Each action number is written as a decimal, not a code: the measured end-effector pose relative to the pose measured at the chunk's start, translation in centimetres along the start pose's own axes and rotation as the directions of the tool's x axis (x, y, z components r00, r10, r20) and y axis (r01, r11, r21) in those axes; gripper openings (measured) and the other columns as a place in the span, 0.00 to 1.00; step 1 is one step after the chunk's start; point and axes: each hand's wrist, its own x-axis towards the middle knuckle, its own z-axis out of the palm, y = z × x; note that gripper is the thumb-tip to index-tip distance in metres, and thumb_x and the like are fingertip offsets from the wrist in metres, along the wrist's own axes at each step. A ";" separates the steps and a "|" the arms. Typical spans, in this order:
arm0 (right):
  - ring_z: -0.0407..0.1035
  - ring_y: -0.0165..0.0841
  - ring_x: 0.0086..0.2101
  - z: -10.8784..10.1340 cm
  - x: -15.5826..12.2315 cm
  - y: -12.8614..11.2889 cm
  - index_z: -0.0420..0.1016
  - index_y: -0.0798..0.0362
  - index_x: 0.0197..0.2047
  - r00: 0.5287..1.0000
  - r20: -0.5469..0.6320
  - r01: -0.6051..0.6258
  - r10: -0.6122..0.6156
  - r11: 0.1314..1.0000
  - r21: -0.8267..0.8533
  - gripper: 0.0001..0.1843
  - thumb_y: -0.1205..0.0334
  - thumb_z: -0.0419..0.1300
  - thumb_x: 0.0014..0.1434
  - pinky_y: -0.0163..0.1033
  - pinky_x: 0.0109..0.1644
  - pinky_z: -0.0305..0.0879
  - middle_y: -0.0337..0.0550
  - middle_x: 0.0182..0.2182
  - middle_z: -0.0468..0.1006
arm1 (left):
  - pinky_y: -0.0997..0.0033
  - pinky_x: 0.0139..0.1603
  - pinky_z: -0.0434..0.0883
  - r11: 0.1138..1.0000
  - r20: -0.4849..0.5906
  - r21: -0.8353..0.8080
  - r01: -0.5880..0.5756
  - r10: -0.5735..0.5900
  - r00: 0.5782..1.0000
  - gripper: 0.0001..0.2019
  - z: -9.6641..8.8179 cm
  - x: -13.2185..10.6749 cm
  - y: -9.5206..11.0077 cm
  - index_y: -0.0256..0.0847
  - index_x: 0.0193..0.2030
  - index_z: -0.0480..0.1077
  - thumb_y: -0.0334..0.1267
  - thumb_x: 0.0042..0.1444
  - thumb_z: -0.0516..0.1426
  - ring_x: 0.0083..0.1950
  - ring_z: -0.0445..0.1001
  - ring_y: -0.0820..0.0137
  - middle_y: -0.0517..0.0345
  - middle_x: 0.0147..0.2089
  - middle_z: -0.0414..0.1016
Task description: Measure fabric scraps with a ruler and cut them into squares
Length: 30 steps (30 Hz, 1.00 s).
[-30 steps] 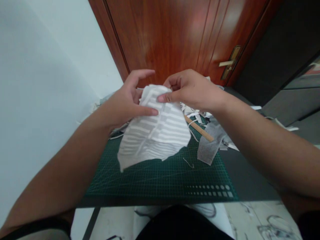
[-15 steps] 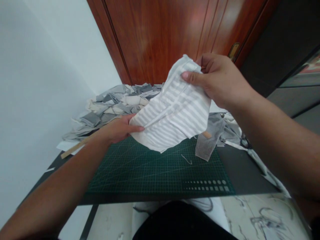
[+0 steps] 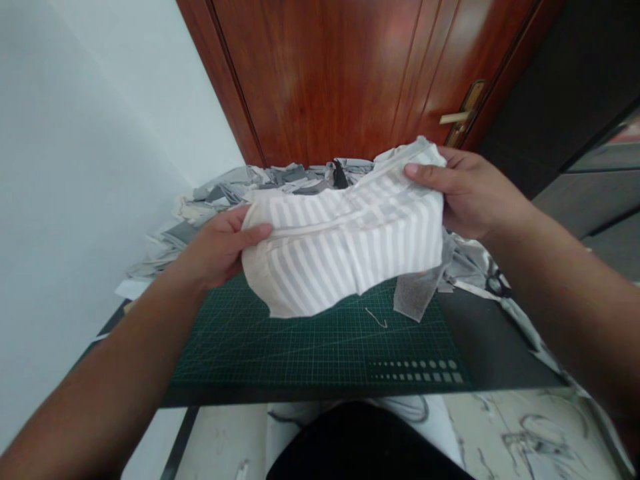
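Observation:
A grey-and-white striped piece of fabric (image 3: 345,240), with a seam running along its length, is stretched between my hands above the table. My left hand (image 3: 227,243) pinches its left end, thumb on top. At the upper right corner, my right hand (image 3: 467,190) grips the cloth between thumb and fingers; the fingertips are hidden behind it. Below the fabric lies a green cutting mat (image 3: 300,357) with a white thread (image 3: 376,318) on it. A grey piece of cloth (image 3: 415,293) rests at the mat's right side, partly covered from view.
Stacked grey and white cloth scraps (image 3: 220,193) line the back of the dark table (image 3: 480,353). Scissors (image 3: 497,283) and more scraps lie at the right. A white wall (image 3: 100,133) borders the left; a wooden door (image 3: 320,80) stands behind.
The striped fabric has turned closer to level and is spread wider. My right hand has moved right and down, my left hand slightly left and up. Both keep their hold.

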 end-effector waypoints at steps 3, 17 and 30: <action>0.75 0.39 0.35 -0.4 0.4 2.8 0.77 0.49 0.45 1.000 0.016 -0.014 0.016 0.988 -0.152 0.18 0.47 0.69 0.57 0.44 0.36 0.71 0.44 0.37 0.81 | 0.63 0.37 0.77 0.989 -0.073 0.147 0.031 -0.020 0.997 0.20 -0.8 1.0 -1.8 0.40 0.45 0.77 0.50 0.50 0.67 0.34 0.79 0.63 0.54 0.37 0.82; 0.78 0.45 0.50 2.1 -13.9 11.7 0.82 0.46 0.46 0.856 0.513 0.414 -0.066 0.681 -0.604 0.23 0.76 0.54 0.55 0.56 0.58 0.75 0.47 0.50 0.83 | 0.56 0.60 0.74 0.634 0.430 0.724 -0.271 -0.109 0.896 0.20 -1.2 -7.8 -9.0 0.49 0.49 0.79 0.31 0.50 0.55 0.54 0.80 0.58 0.56 0.54 0.81; 0.48 0.52 0.73 13.1 -11.3 15.2 0.58 0.53 0.75 0.954 0.292 0.208 0.065 0.555 -0.806 0.36 0.42 0.50 0.72 0.67 0.73 0.46 0.55 0.74 0.54 | 0.32 0.75 0.51 0.303 0.079 0.951 -0.060 -0.051 0.996 0.28 11.0 -3.2 -13.9 0.45 0.77 0.53 0.46 0.73 0.45 0.80 0.46 0.47 0.49 0.80 0.48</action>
